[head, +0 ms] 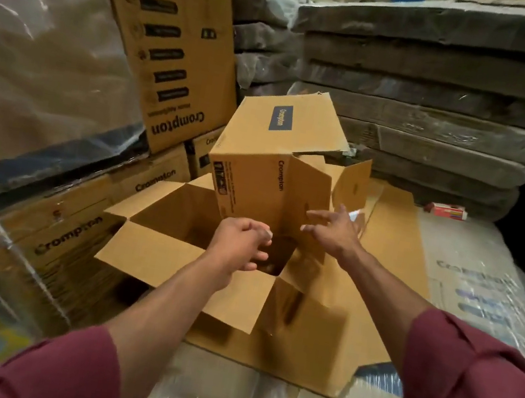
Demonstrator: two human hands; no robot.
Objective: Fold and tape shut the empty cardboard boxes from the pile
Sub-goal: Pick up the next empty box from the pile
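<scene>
The big brown cardboard box (189, 252) sits open on flat cardboard, flaps out, no tape yet. The left hand (241, 245) is loosely curled, holding nothing; the right hand (336, 228) is spread.

An open brown Crompton carton (175, 253) sits upright on a flattened cardboard sheet (378, 287), its four top flaps splayed outward. Behind it, touching its far edge, a second Crompton carton (272, 152) lies tilted on its side, end flaps open toward the right.
</scene>
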